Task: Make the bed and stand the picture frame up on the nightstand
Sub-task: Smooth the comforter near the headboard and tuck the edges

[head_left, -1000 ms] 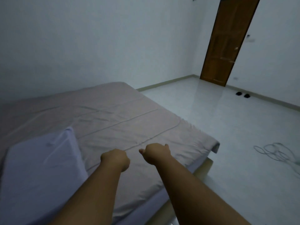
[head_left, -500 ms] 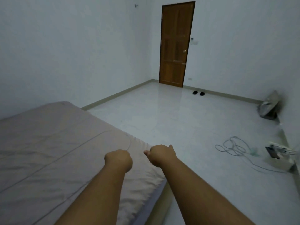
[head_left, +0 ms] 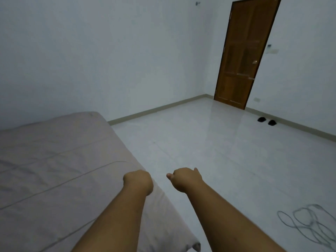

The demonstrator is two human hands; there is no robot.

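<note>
A bed under a smooth beige sheet fills the lower left, its right edge running toward the bottom. My left hand is curled into a fist above that edge, holding nothing I can see. My right hand is also closed, thumb sticking out to the left, hovering over the white floor beside the bed. Both forearms reach forward from the bottom. No pillow, picture frame or nightstand is in view.
White tiled floor stretches right of the bed. A brown wooden door stands closed at the far right corner, with a pair of dark slippers near it. A coiled grey cable lies on the floor at lower right.
The view has swung right, away from the pillow and across the bed, then slightly back left. Both hands stayed closed and held out in front, now over the bed's edge and floor.
</note>
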